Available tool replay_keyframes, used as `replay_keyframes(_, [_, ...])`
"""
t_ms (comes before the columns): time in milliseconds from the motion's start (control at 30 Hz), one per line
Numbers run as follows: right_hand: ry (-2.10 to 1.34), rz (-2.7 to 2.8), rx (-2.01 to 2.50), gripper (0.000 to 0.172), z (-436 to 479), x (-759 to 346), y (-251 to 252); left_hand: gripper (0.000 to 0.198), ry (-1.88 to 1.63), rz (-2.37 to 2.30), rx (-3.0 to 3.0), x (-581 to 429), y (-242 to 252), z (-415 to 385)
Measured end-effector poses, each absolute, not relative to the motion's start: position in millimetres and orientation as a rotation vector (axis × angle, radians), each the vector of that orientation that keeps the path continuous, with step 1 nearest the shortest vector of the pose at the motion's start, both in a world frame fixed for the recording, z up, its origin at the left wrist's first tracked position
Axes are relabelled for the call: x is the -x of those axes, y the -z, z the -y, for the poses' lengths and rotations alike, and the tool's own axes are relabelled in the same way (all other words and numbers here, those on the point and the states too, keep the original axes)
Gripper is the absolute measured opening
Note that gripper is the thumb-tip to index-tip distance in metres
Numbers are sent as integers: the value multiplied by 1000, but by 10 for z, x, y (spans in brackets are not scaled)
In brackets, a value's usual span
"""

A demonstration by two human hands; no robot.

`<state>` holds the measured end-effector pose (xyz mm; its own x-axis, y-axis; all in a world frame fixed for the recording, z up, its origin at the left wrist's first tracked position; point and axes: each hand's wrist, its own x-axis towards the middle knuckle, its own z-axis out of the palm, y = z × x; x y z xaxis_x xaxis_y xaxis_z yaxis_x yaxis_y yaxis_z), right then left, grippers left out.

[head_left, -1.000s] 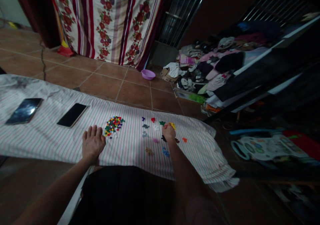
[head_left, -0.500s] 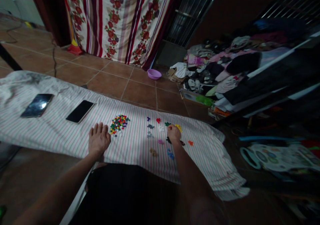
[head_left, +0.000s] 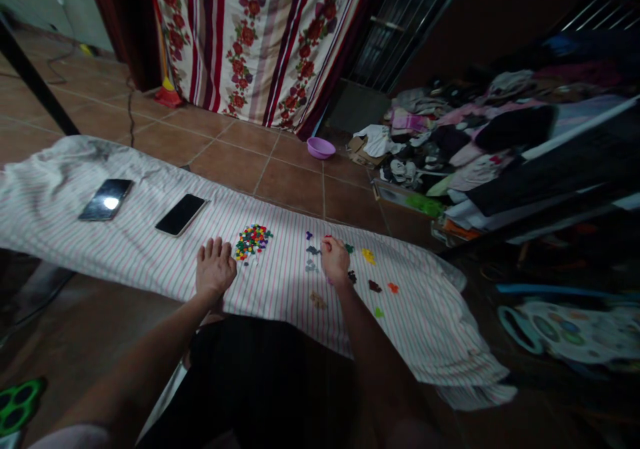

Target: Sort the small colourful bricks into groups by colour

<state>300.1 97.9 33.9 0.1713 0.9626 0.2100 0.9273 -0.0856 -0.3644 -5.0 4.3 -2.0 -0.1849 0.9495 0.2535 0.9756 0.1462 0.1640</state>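
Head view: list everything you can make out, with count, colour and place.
Mixed pile: one, many small multicoloured pieces, beside the left hand.
Sorted clusters: about a dozen, various colours, right of the pile; some partly hidden.
Phone-like devices: two, black screens, cloth's left part.
Striped cloth: one, white with pink and green stripes, under these.
Basin: one, purple, on the floor.
Curtain: one, white and red, floral, behind.
Clothes heap: one, mixed colours, back right.
Floor tiles: several, reddish brown, beyond the cloth.
Left hand: one, bare, flat on the cloth.
Right hand: one, bare, among the clusters; grip unclear.
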Motion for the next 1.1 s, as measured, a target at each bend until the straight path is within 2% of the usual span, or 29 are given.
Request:
replay_keyframes(467, [-532, 1963, 1580, 21, -530, -1701, 61, 44, 496, 2292, 1959, 56, 9, -30])
replay_keyframes(767, [-483, 2010, 1742, 14, -408, -1396, 21, 46, 536, 2297, 1970, 56, 14, -23])
replay_keyframes(1100, [-570, 1802, 1786, 13, -427, -1402, 92, 45, 525, 2261, 1960, 57, 36, -8])
